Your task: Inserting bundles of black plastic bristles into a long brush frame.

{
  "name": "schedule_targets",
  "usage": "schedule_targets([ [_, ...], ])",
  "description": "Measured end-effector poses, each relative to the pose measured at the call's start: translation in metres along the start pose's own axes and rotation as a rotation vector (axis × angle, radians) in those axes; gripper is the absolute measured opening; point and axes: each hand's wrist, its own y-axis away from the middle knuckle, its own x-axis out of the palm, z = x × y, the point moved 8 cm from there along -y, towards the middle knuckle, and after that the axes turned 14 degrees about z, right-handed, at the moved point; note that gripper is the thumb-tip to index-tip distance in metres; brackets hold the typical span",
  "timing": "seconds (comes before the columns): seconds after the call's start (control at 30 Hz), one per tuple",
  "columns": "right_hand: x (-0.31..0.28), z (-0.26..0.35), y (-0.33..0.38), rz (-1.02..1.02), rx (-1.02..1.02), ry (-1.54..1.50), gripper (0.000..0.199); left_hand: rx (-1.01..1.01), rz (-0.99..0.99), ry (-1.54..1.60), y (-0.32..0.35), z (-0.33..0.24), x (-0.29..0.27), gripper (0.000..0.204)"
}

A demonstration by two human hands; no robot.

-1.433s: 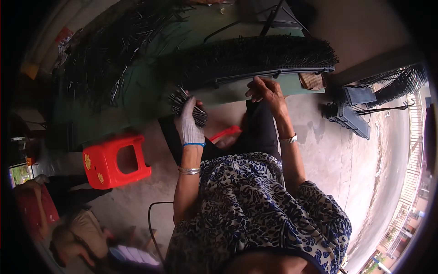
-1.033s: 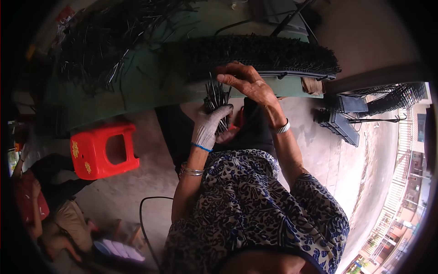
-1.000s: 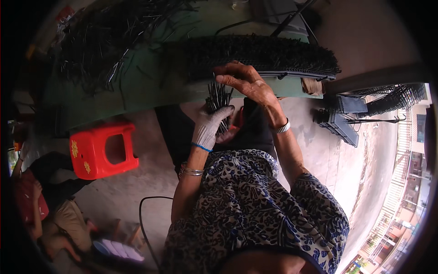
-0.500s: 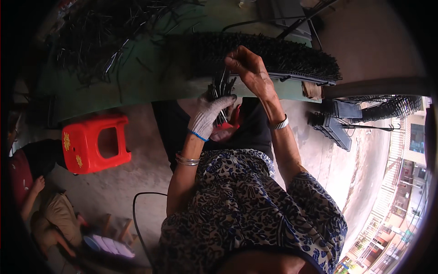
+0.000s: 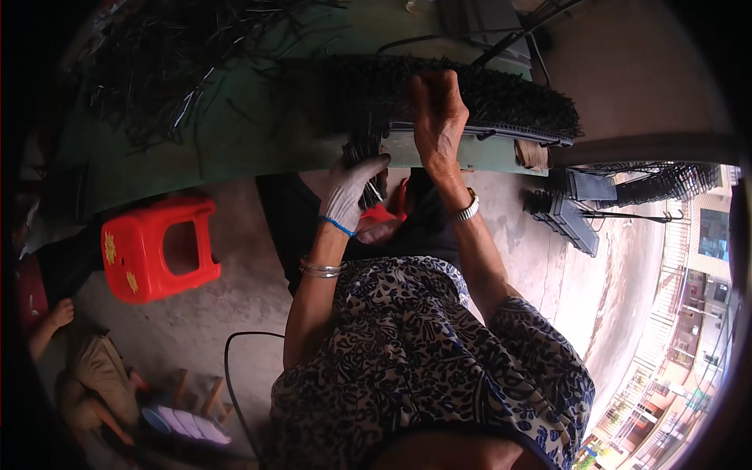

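- The left hand [image 5: 352, 188], in a pale knit glove with a blue cuff, is closed round a bundle of thin dark strips [image 5: 363, 150]; the strips point up and away from the body, their tips toward the table.
- That bundle sits at the near edge of the green table [image 5: 258, 153], just beside the left part of a long bristled piece.
- The right hand [image 5: 441, 117], bare, is raised over the bristled piece [image 5: 517, 95] with its fingers curled in; they are blurred, and I cannot tell whether they pinch a strip or touch the bristles.
- The bristled piece lies lengthwise along the near edge, reaching toward the table's near right corner; a black rail [image 5: 513, 135] runs along its near side, and its left end fades into shade.
- A folded brown pad [image 5: 533, 155] lies at the near right corner, just below the rail.
- A loose heap of dark strips [image 5: 149, 74] covers the far left part of the table, with stray ones scattered toward the middle.
- On the floor, a red stool [image 5: 141, 252] stands off the near edge at the left; dark slatted parts [image 5: 576, 224] lie beyond the right edge.
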Motion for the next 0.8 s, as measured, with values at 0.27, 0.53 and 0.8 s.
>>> schedule_targets([
  [0.27, 0.019, -0.02, -0.012, 0.035, -0.09, 0.205, 0.006, -0.061, 0.054, 0.083, 0.013, 0.014, 0.005, 0.015],
  [0.53, 0.022, -0.03, -0.017, 0.049, -0.06, 0.19, 0.007, -0.095, 0.049, 0.093, 0.018, 0.017, 0.002, 0.014],
  [0.8, 0.046, -0.01, -0.009, 0.219, -0.156, 0.85, 0.012, -0.066, 0.033, 0.056, 0.022, 0.011, 0.003, 0.014],
])
